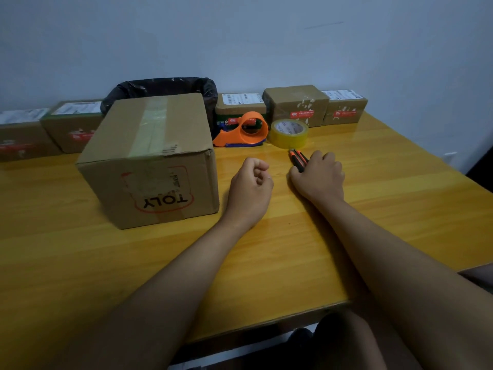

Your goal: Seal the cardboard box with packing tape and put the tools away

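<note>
The cardboard box (149, 161) stands at centre left of the frame on the yellow table (373, 209), a tape strip already over its top seam. The right hand (318, 176) lies closed over the utility knife (298, 159) at centre. The left hand (250, 182) is a loose empty fist beside the box. The knife seems light and stiff; its rubber handle is the safe place to grip. The tape dispenser (244, 130) and tape roll (289, 132) lie behind.

Right hand (318, 174) grasps knife (298, 159); box (149, 158) taped.
</note>
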